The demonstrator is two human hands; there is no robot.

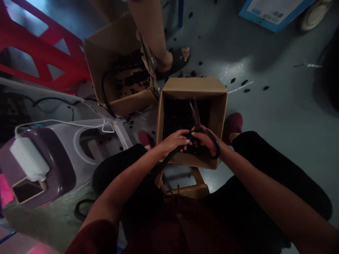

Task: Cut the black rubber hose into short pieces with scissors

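Evidently, a slip could have nicked a fingertip: the fingers of the left hand (171, 143) pinched a long, flexible black strip (171, 154) over the near edge of an open brown cardboard box (194, 84), close to the black-handled metal scissors (197, 122), blades parted, gripped by the right hand (208, 143). Small black scraps (266, 88) littered the smooth grey floor (286, 109); a red plastic frame (75, 70) stood well past the box's far-left corner.

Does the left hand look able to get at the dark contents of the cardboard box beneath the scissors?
Probably yes: the left hand is over the cardboard box, whose open top leaves the dark contents exposed. It holds a black strip, though, which may need letting go first.
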